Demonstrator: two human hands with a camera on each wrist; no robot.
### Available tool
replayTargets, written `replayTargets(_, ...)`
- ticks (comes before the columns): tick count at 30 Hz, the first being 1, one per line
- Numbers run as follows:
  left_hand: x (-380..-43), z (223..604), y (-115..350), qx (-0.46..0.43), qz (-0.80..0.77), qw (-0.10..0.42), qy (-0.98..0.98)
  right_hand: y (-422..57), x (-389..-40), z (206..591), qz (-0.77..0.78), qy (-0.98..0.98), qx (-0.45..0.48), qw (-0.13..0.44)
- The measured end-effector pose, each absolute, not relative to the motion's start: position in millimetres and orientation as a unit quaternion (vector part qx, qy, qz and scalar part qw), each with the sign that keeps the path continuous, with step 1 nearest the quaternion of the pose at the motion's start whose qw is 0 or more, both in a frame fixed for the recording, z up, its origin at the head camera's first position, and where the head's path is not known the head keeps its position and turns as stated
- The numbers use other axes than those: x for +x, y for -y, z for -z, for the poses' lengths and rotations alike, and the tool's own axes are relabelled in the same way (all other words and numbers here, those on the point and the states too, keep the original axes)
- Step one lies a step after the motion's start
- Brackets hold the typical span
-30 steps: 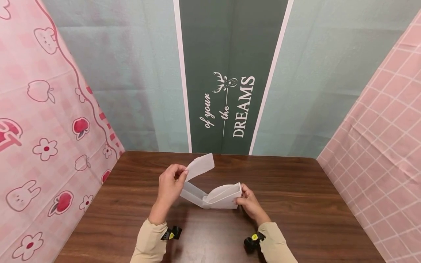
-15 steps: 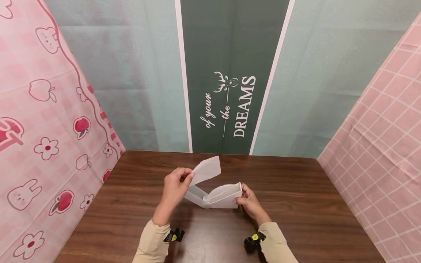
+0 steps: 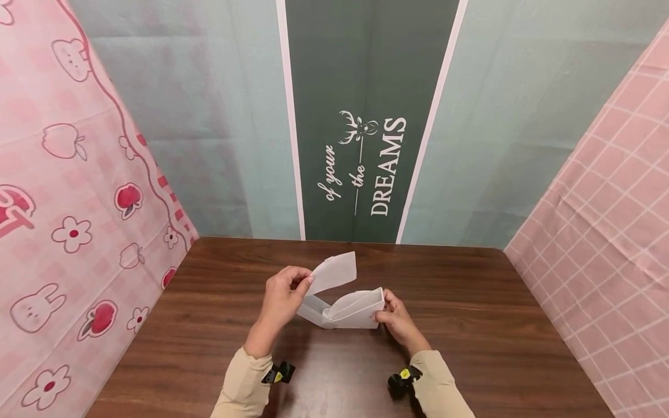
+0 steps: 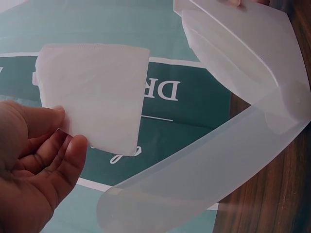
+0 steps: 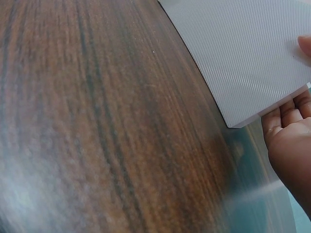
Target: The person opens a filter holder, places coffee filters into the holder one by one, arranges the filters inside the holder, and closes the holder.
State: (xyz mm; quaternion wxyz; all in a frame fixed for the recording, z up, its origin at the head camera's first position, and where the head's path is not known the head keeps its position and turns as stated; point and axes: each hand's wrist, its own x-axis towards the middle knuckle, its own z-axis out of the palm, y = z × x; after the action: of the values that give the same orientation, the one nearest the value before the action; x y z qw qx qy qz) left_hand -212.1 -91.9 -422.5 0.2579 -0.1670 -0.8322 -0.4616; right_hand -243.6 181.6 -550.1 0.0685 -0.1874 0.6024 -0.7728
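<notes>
My left hand (image 3: pixel 282 296) pinches a folded white face mask (image 3: pixel 335 271) by one corner, thumb against fingers. In the left wrist view the mask (image 4: pixel 95 97) shows a stitched upper edge and a small tab at its side. Below and to the right, a flat white plastic case (image 3: pixel 360 316) stands on its long edge on the table. Its translucent lid (image 4: pixel 204 165) is swung out to the left. More white mask material (image 4: pixel 218 56) bulges from the case's opening. My right hand (image 3: pixel 399 322) grips the case's right end; the right wrist view shows its ribbed side (image 5: pixel 243 53).
The brown wood-grain table (image 3: pixel 496 348) spreads around both hands. A green cloth backdrop (image 3: pixel 366 58) hangs behind it, with pink patterned cloths (image 3: pixel 601 232) on both sides. Black wrist cameras (image 3: pixel 284 371) sit on both wrists.
My left hand has moved to the right with the mask, bringing it closer above the case. The right hand and the case stay nearly in place.
</notes>
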Motion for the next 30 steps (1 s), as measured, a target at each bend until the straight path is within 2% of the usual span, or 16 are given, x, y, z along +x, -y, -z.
replayTargets(12, -212.5, 425.5, 84.7, -0.197, 0.457, 0.228, 0.837, -178.9, -242.9, 550.7, 0.784, -0.588, -0.188, 0.064)
replayTargets(30, -212.8, 426.7, 78.2, -0.212, 0.451, 0.219, 0.839, -179.3, -242.9, 551.6, 0.784, -0.587, -0.191, 0.065)
